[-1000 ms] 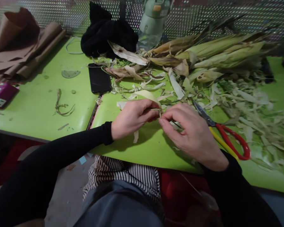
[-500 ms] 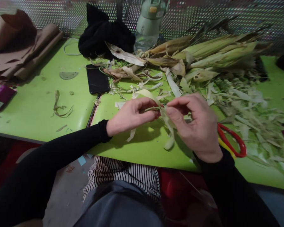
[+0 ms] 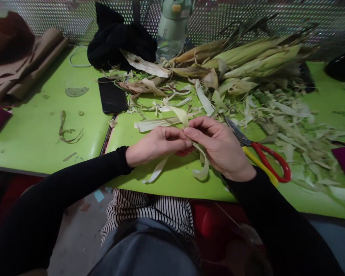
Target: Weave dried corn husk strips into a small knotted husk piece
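Note:
Pale corn husk strips point(image 3: 201, 167) are pinched between my two hands, which meet over the green table. My left hand point(image 3: 159, 143) has its thumb and fingers closed on them from the left. Closed too, my right hand point(image 3: 218, 147) presses thumb and forefinger together at the same spot. One strip curls up above the fingers, another hangs in a loop below, and a third trails down beneath my left hand. The exact crossing of the strips is hidden by my fingers. Scissors point(image 3: 266, 153) with red and yellow handles lie beside my right hand.
Behind my hands lie a black phone point(image 3: 112, 96), whole corn husks point(image 3: 247, 63), a bottle point(image 3: 172, 28) and black cloth point(image 3: 123, 44). Husk scraps point(image 3: 290, 119) cover the right side. At left are brown paper point(image 3: 23, 61), a protractor point(image 3: 76, 91) and a dried twist point(image 3: 66, 128).
My right hand has moved closer to my left, and their fingertips now meet on the strips. More of the scissors shows. The whole view has shifted slightly.

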